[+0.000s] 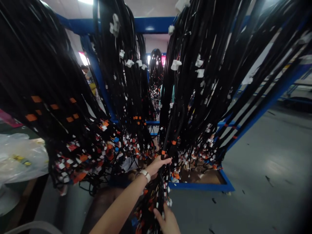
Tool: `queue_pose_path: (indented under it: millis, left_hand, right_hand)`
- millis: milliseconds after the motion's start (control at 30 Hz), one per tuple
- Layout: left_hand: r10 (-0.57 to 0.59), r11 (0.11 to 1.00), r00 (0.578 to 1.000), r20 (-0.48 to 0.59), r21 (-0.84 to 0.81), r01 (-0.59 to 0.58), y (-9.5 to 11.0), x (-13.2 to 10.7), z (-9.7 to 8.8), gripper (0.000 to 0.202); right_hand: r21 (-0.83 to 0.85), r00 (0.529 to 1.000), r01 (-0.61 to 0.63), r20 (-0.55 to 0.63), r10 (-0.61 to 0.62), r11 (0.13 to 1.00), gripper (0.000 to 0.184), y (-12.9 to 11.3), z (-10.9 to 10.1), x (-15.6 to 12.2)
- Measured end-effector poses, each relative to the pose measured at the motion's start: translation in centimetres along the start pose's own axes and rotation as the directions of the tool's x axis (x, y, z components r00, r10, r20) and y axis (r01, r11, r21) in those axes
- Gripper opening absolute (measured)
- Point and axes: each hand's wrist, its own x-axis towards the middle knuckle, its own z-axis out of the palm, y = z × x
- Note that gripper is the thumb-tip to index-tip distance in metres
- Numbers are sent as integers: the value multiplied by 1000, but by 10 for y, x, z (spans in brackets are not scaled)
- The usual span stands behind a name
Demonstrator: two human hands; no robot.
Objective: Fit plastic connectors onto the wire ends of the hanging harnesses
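Black wire harnesses [192, 107] with white connectors hang in thick bundles in front of me. My left hand [158, 166], a watch [146, 175] on its wrist, is closed around one harness bundle just below an orange tape band [163, 152]. Below it the loose wire ends [152, 198] hang down with white, orange and blue connectors. My right hand [168, 222] is lower, at the bottom edge of the view, its thumb and forefinger around some of these wires near the white connectors; its other fingers are hidden.
A blue metal frame [204, 186] carries the bundles, with a brown board at its base. Clear plastic bags [21, 159] lie at the left. Small dark scraps [214, 201] are scattered on the grey floor [263, 195] at the right. A person [85, 70] is far back left.
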Motion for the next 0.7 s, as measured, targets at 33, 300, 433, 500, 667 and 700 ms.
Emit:
queue_pose_path:
  millis: [33,300,433,500,667,700]
  left_hand:
    - [-2,1000,1000,-15,-7,2,0,-5,-2,40]
    - [-131,990,990,-52,-58,128,19,-39,-13,34]
    - [-201,976,980,-11,-87,199,30,-54,-21,33]
    - [-215,967,976,43,-128,219,35,-63,-26,34]
    - [-212,943,951,225,-209,259,41,-85,-37,40]
    - [-206,942,951,231,-217,257,39,-87,-38,40]
  right_hand:
    - [13,1000,9,1,-9,1000,61,0,-2,-2]
    - [164,999,6,34,-12,986,53,17,-29,-11]
    - [261,992,-46,-99,74,964,66,20,-29,-8]
    - [323,997,-4,-76,30,946,77,13,-19,-8]
    - [533,940,72,247,-236,843,88,-12,22,-14]
    - [557,923,47,293,-249,829,89,-16,29,-15]
